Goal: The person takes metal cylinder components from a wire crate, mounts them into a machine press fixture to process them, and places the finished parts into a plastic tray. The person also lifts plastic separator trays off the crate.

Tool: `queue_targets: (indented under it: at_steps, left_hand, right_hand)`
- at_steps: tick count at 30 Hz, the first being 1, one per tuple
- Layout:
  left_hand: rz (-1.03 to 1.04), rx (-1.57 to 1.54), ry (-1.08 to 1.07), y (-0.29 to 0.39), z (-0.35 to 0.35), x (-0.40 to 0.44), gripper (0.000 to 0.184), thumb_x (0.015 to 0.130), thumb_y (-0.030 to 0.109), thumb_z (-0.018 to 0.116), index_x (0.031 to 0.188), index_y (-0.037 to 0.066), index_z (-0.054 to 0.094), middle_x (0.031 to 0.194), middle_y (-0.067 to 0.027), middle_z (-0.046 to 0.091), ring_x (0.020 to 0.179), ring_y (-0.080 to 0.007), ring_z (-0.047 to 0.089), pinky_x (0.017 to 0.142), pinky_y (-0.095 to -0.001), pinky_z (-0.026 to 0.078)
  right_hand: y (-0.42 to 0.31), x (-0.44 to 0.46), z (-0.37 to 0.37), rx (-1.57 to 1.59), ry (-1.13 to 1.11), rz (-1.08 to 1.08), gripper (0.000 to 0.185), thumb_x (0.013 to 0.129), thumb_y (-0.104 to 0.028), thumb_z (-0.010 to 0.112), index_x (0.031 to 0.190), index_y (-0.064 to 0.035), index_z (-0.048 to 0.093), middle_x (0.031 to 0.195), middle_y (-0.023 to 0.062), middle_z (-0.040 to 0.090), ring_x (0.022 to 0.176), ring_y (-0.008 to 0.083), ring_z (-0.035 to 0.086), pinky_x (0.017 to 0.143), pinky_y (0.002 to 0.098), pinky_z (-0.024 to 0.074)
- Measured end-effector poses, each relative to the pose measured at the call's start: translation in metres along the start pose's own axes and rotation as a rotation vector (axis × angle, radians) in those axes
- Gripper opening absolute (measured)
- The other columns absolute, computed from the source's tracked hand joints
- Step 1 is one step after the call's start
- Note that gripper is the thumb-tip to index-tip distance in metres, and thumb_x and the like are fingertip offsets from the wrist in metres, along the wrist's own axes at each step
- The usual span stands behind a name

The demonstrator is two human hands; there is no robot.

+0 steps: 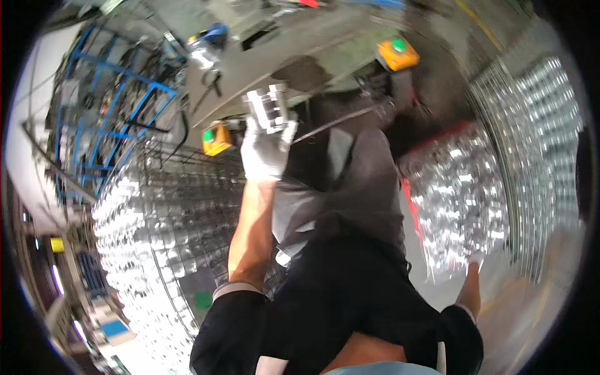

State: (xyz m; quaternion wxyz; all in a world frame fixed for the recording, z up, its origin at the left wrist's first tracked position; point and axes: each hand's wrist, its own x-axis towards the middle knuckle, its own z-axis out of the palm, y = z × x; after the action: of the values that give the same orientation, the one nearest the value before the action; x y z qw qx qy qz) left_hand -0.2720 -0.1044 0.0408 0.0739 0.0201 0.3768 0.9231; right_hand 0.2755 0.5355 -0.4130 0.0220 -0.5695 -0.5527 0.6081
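Pinching a shiny metal part (269, 109) beyond its palm, left hand (265, 155) by near edge of table (275, 57); right hand (476, 257), grip unclear.

A left button box (217, 139) and a right button box (398, 54) flank the bench (250, 67)'s near edge, the left hand (265, 153) with a part (267, 109) between them, a mesh cage (209, 187) leftward, a bin (412, 209) rightward, the right hand (476, 257) at its near end.
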Motion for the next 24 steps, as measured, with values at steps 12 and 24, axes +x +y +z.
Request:
queue_targets:
  at_steps: [12,24]
  left_hand:
    - [0.073,-0.04,0.052,0.039,0.013,0.131,0.049,0.086,0.052,0.056,0.125,0.022,0.05,0.109,-0.0019,0.052,0.092,-0.0221,0.052,0.081,-0.0393,0.048]
    - [0.037,-0.227,0.144,0.04,0.021,0.282,0.052,0.084,0.055,0.056,0.109,0.01,0.056,0.095,-0.0086,0.059,0.083,-0.0257,0.056,0.067,-0.0365,0.051]
  right_hand:
    - [-0.215,-0.095,0.151,-0.48,-0.026,-0.132,0.064,0.078,-0.023,0.072,0.131,-0.0023,0.043,0.078,0.0132,0.061,0.049,0.0153,0.052,0.041,0.0326,0.04]
    - [-0.442,-0.304,0.469,-0.622,-0.511,-1.04,0.052,0.081,-0.028,0.066,0.122,0.0015,0.052,0.113,0.0187,0.062,0.097,0.0237,0.063,0.082,0.033,0.0492]
